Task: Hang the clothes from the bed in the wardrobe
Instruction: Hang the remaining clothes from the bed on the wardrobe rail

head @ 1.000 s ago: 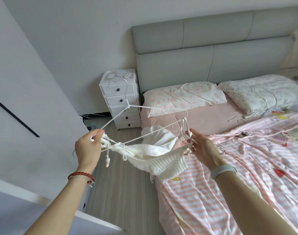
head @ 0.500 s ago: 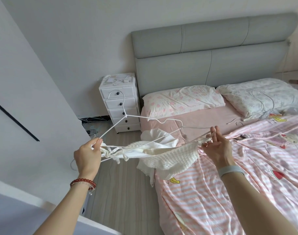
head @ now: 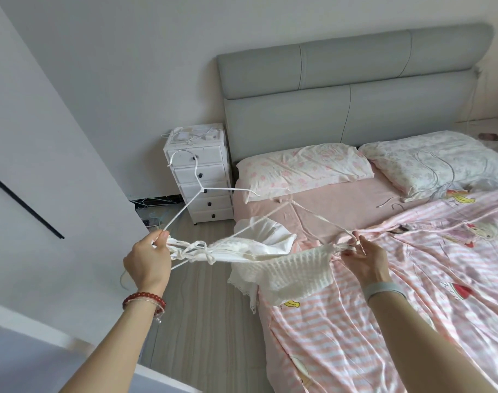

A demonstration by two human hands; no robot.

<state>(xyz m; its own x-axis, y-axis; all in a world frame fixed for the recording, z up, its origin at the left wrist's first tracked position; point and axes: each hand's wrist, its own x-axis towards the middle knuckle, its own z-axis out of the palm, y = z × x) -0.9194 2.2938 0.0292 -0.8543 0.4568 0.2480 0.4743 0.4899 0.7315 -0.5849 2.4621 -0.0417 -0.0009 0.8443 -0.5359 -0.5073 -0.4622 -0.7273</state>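
Observation:
A small white knitted top (head: 284,268) with frilled trim and thin straps is stretched flat between my two hands over the bed's left edge. My left hand (head: 148,262) pinches one end of a thin white wire hanger (head: 198,184) together with the top's left straps. The hanger lies nearly flat, its hook pointing up and away. My right hand (head: 361,256) grips the top's right strap end over the bed (head: 412,293). The hanger's far arm runs under the fabric and is partly hidden.
A white drawer chest (head: 199,177) with cables on top stands beside the grey headboard (head: 355,89). Two pillows (head: 304,168) lie at the bed's head, and a pink striped quilt (head: 412,321) covers the mattress. A white panel (head: 43,180) stands at the left, with wood floor between it and the bed.
My right hand has moved right, away from the left one, pulling the white top out straight. The hanger has tipped flatter and further from me.

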